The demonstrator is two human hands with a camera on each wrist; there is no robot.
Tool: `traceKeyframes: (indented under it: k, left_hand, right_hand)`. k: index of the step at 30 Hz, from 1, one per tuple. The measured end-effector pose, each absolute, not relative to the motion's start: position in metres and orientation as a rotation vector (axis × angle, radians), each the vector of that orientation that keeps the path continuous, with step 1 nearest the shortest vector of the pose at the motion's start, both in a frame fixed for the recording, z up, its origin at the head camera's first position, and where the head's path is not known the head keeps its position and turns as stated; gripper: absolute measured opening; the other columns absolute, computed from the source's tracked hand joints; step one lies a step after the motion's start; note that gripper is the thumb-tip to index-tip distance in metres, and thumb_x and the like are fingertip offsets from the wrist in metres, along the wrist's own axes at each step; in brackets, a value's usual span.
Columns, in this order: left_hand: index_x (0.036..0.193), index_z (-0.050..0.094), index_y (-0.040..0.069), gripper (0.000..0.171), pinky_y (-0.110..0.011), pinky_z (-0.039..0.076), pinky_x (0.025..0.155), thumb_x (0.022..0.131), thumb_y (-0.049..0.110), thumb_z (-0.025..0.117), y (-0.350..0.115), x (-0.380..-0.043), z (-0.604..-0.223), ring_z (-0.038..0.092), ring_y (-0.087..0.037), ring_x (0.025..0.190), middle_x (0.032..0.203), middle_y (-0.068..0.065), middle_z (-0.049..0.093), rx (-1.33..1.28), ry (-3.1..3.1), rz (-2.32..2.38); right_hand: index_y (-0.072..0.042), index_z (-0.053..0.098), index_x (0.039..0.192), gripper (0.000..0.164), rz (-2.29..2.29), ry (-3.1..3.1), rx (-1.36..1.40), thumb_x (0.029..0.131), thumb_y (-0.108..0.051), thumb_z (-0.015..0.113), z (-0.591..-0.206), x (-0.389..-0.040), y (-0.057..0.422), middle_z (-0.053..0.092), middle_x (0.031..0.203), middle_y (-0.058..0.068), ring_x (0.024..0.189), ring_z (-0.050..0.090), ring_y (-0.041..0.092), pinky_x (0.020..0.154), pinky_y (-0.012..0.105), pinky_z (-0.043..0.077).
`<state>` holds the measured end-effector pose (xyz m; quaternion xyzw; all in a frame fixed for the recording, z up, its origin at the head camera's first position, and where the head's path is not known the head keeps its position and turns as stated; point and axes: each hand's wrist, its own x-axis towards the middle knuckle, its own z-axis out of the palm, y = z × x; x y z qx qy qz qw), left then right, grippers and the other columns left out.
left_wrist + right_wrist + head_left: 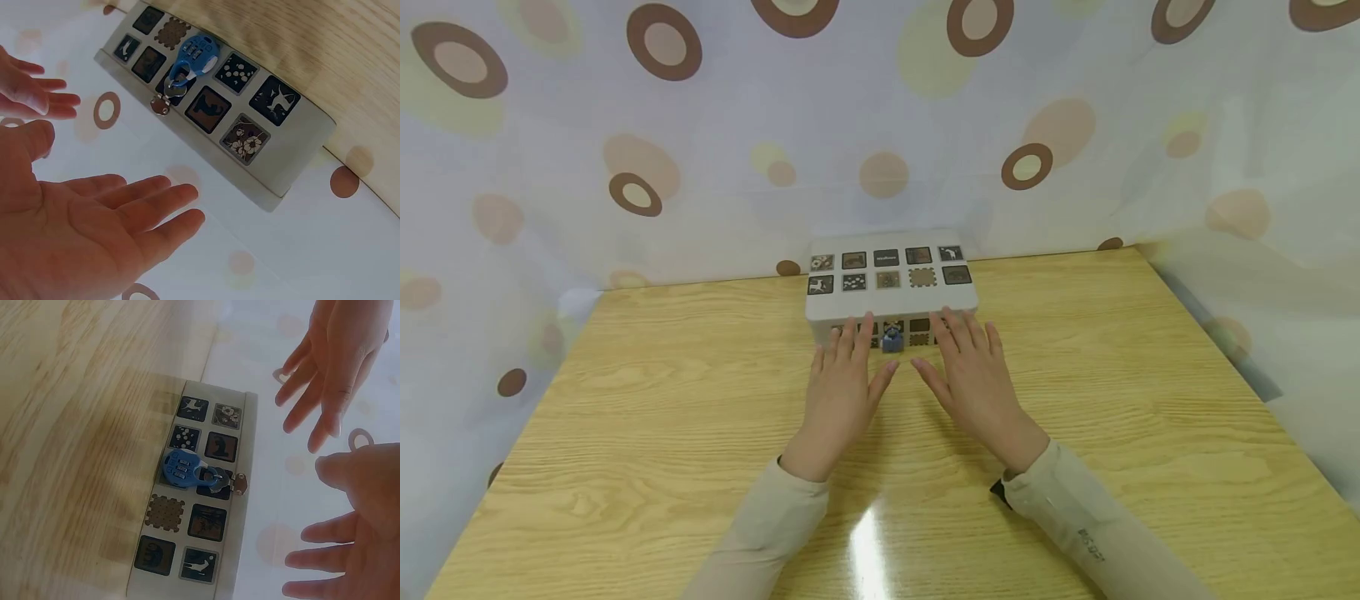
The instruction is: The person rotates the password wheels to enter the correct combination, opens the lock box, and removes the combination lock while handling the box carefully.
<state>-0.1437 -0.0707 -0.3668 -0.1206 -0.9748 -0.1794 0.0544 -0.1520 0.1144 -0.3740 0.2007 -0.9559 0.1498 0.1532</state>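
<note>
A pale box (pixel 891 302) with rows of dark square pictures stands at the back of the wooden table. On its front hangs a small blue combination padlock (pixel 182 469), its shackle through a metal hasp (pixel 161 104). In the head view my left hand (pixel 838 392) reaches in front of the box's left part, fingers straight and spread. My right hand (pixel 976 392) mirrors it on the right, thumbs pointing toward each other below the padlock. Both wrist views show the palms apart from the box, with nothing held.
The wooden table (pixel 700 417) ends at the back against a white curtain (pixel 715 150) with brown and beige circles. The curtain also hangs along both sides. Light glares on the table's front part.
</note>
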Motion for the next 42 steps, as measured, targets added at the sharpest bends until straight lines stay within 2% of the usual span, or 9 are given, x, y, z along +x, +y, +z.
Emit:
traceKeyframes:
  k: [6, 12, 17, 22, 26, 29, 34, 42]
  left_hand:
    - [0.153, 0.017, 0.006, 0.068, -0.056, 0.024, 0.114, 0.101, 0.042, 0.042, -0.071, -0.146, -0.369, 0.027, -0.042, 0.139, 0.151, -0.022, 0.03, -0.38, -2.918, -0.566]
    - [0.148, 0.03, -0.001, 0.063, -0.053, 0.029, 0.113, 0.1, 0.034, 0.051, -0.071, -0.149, -0.373, 0.033, -0.041, 0.136, 0.146, -0.024, 0.038, -0.399, -2.871, -0.579]
    - [0.142, 0.039, -0.004, 0.058, -0.053, 0.035, 0.109, 0.097, 0.028, 0.057, -0.07, -0.151, -0.373, 0.039, -0.042, 0.132, 0.142, -0.024, 0.043, -0.407, -2.853, -0.563]
    - [0.137, 0.046, -0.004, 0.053, -0.05, 0.047, 0.099, 0.096, 0.026, 0.061, -0.069, -0.153, -0.373, 0.053, -0.041, 0.119, 0.132, -0.024, 0.053, -0.411, -2.846, -0.546]
    - [0.137, 0.047, -0.003, 0.052, -0.045, 0.056, 0.084, 0.095, 0.024, 0.062, -0.068, -0.155, -0.374, 0.063, -0.038, 0.102, 0.126, -0.023, 0.058, -0.393, -2.868, -0.579]
    - [0.136, 0.048, -0.004, 0.051, -0.043, 0.057, 0.08, 0.095, 0.022, 0.062, -0.067, -0.157, -0.375, 0.064, -0.036, 0.098, 0.126, -0.022, 0.058, -0.383, -2.89, -0.612]
    - [0.135, 0.048, -0.005, 0.05, -0.044, 0.056, 0.083, 0.095, 0.02, 0.062, -0.065, -0.16, -0.376, 0.062, -0.036, 0.104, 0.127, -0.022, 0.057, -0.367, -2.925, -0.654]
    - [0.136, 0.046, -0.007, 0.05, -0.044, 0.052, 0.092, 0.095, 0.017, 0.061, -0.062, -0.166, -0.379, 0.058, -0.035, 0.112, 0.129, -0.023, 0.055, -0.333, -2.97, -0.757]
  right_hand:
    - [0.005, 0.041, 0.141, 0.06, 0.455, -2.657, 0.613, 0.097, -0.033, 0.057, -0.377, -0.155, 0.113, 0.043, 0.141, 0.023, 0.133, 0.034, 0.043, 0.11, 0.061, 0.027]
    - [0.006, 0.043, 0.139, 0.058, 0.505, -2.639, 0.633, 0.097, -0.031, 0.057, -0.378, -0.157, 0.112, 0.046, 0.138, 0.024, 0.129, 0.039, 0.044, 0.108, 0.059, 0.031]
    - [0.006, 0.046, 0.137, 0.055, 0.56, -2.626, 0.645, 0.096, -0.028, 0.06, -0.38, -0.16, 0.111, 0.049, 0.135, 0.024, 0.124, 0.044, 0.042, 0.102, 0.059, 0.038]
    - [0.007, 0.048, 0.135, 0.052, 0.619, -2.649, 0.652, 0.095, -0.024, 0.061, -0.381, -0.161, 0.111, 0.05, 0.134, 0.025, 0.121, 0.047, 0.04, 0.099, 0.058, 0.042]
    - [0.007, 0.049, 0.134, 0.05, 0.648, -2.674, 0.656, 0.095, -0.022, 0.061, -0.382, -0.162, 0.11, 0.051, 0.132, 0.026, 0.12, 0.047, 0.04, 0.1, 0.057, 0.042]
    - [0.008, 0.051, 0.132, 0.047, 0.661, -2.687, 0.661, 0.095, -0.02, 0.061, -0.383, -0.163, 0.109, 0.053, 0.129, 0.026, 0.119, 0.049, 0.04, 0.097, 0.056, 0.044]
    - [0.008, 0.051, 0.131, 0.047, 0.68, -2.724, 0.66, 0.095, -0.02, 0.062, -0.385, -0.165, 0.107, 0.055, 0.126, 0.025, 0.117, 0.05, 0.041, 0.093, 0.057, 0.047]
    - [0.011, 0.051, 0.129, 0.045, 0.721, -2.759, 0.667, 0.095, -0.017, 0.061, -0.385, -0.169, 0.102, 0.056, 0.124, 0.027, 0.116, 0.053, 0.041, 0.098, 0.055, 0.045]
